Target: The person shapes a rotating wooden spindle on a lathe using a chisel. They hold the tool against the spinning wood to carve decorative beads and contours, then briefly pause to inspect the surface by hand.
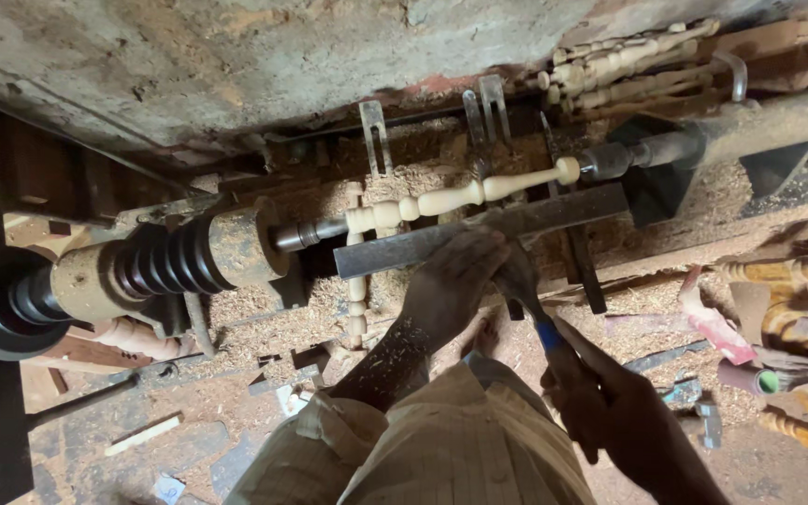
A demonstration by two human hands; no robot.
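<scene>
I'm shaping the pale spindle [465, 194] on the lathe: my left hand [455, 281] presses the chisel [521, 281] onto the tool rest [404, 251], my right hand [610, 402] grips its handle. Next it needs steady, light pressure.

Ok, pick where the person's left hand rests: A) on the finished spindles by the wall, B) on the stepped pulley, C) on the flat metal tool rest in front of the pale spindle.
C: the left hand presses on the metal tool rest just below the pale spindle.

The turned spindle [460, 196] sits between the headstock pulley [165, 260] at left and tailstock [666, 150] at right, behind the tool rest [479, 232].
</scene>
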